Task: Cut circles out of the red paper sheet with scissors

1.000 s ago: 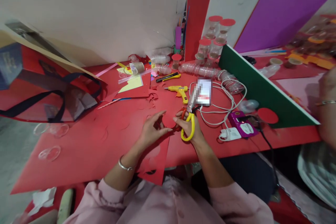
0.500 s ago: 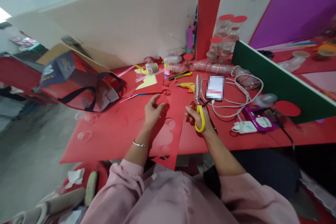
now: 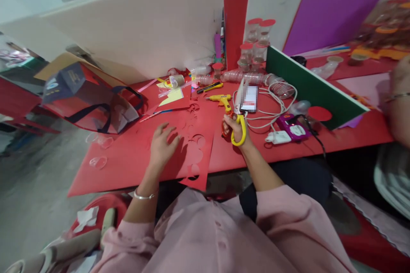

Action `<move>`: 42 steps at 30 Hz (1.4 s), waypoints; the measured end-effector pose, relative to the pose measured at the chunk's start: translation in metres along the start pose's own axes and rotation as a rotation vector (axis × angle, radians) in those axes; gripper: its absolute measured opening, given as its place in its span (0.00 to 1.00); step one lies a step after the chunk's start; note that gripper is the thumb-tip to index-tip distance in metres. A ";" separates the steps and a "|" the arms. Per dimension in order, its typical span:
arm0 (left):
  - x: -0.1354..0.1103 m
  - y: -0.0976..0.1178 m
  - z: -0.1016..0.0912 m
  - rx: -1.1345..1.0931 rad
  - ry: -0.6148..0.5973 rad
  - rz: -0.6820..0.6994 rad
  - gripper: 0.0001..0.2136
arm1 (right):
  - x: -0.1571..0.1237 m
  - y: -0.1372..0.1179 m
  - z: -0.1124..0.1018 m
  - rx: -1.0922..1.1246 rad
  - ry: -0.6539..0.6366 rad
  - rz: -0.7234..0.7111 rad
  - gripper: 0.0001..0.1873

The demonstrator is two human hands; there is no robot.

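My right hand (image 3: 235, 127) grips a pair of scissors (image 3: 242, 130) with yellow handles, blades pointing up and away from me. Some dark red item shows by its fingers, too unclear to name. Over the red tabletop, my left hand (image 3: 164, 144) hovers with fingers apart and nothing in it. Just right of it lies a red paper sheet (image 3: 205, 158) with round holes cut along it, one end hanging past the front edge. Small red scraps (image 3: 193, 108) lie beyond it. A yellow glue gun (image 3: 221, 100) rests ahead of my right hand.
A phone (image 3: 250, 99) and white cables (image 3: 282, 111) lie ahead, near a purple power strip (image 3: 292, 129). A green divider (image 3: 314, 83) stands to the right; another person's arm (image 3: 400, 98) shows beyond. A shopping bag (image 3: 91, 98) lies left. Clear plastic rings (image 3: 98, 162) sit near the left edge.
My left hand has moved left, away from the scissors, and its fingers have spread. The scissors stay in my right hand. The view has turned right, and another person's arm now shows.
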State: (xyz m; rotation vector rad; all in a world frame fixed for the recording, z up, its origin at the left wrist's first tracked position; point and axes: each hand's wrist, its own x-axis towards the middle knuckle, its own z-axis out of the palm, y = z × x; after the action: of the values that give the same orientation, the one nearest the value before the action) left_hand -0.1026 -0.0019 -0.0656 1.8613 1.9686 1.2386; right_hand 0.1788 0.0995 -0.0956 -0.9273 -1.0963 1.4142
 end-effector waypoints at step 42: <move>-0.131 0.015 -0.003 0.034 -0.001 0.215 0.16 | -0.043 -0.005 0.014 -0.431 -0.324 0.208 0.23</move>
State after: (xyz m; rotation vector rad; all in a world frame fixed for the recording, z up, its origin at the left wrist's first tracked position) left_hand -0.0653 -0.1209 -0.1074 2.1366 1.8382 1.2653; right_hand 0.1721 0.0547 -0.0882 -1.1674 -1.6296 1.5650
